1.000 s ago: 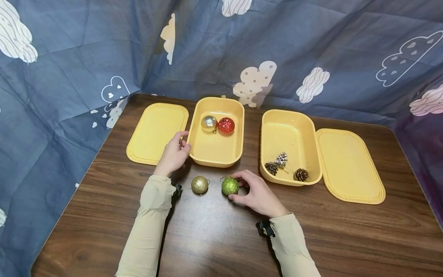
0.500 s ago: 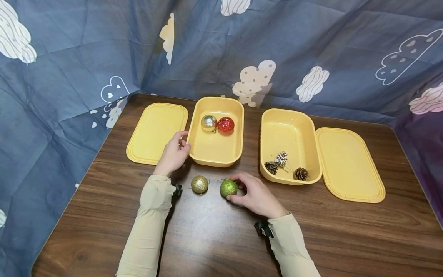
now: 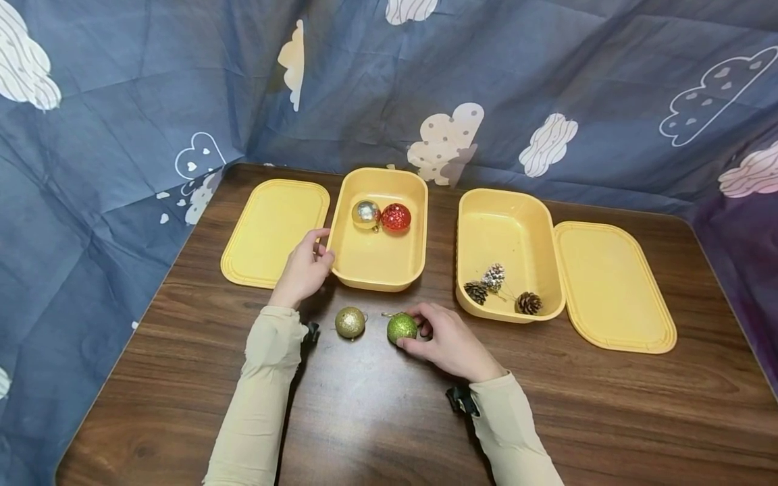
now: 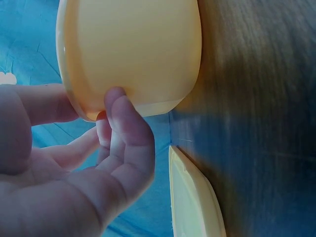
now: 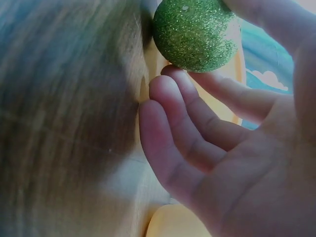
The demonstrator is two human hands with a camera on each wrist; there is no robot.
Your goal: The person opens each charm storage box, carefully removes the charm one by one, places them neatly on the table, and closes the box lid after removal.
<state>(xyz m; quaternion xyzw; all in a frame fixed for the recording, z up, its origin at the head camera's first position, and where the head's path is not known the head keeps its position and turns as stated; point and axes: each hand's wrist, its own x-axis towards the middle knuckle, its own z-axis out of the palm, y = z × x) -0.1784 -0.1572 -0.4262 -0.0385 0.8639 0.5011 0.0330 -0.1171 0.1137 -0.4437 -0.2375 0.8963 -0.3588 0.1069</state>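
Bauble of green glitter, head view: it sits just below the centre of the frame, pinched from its right side by the thumb and fingertips of the right grip; whether it touches the worktop cannot be told. It is probably light and stiff, perhaps brittle, and apt to roll; a gentle hold across its widest part should suit it. The left grip pinches the left box at its lower-left rim. Inside lie a silvery ball and a red ball; the near wall stands above the bauble, and a gold ball lies near, to the left. Right of centre, the right box contains pine cones. Flat on the outer sides lie the left lid and the right lid.

Left wrist view: bent digits meet at the box's corner, one tip pressed to the wall, another partly hidden by the rim.

Right wrist view: the bauble fills the top centre; its grainy coating likely resists slipping. The lower fingers are bent, apart from it.
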